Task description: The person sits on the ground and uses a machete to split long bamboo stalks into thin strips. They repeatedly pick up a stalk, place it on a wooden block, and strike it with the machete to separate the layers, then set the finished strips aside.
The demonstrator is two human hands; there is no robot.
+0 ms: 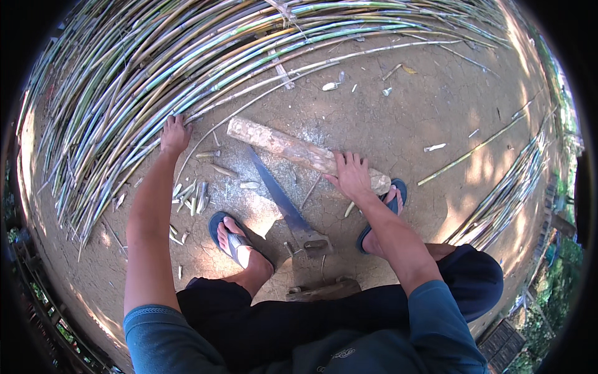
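My left hand reaches to the near edge of a broad pile of thin bamboo poles, its fingers curled over a pole there. A thick, roughly hewn piece of wood lies slantwise on the ground before me. Over its right part lies my right hand, fingers across the far side and thumb at the near side, gripping it. Between my feet rests a handsaw, its dark blade pointing away and its handle close to me. Pale sawdust is scattered around the wood.
Short bamboo offcuts lie left of the saw. A smaller bundle of thin poles lies at the right, with a single pole beyond it. My sandalled feet flank the saw, and a low wooden piece sits close to me.
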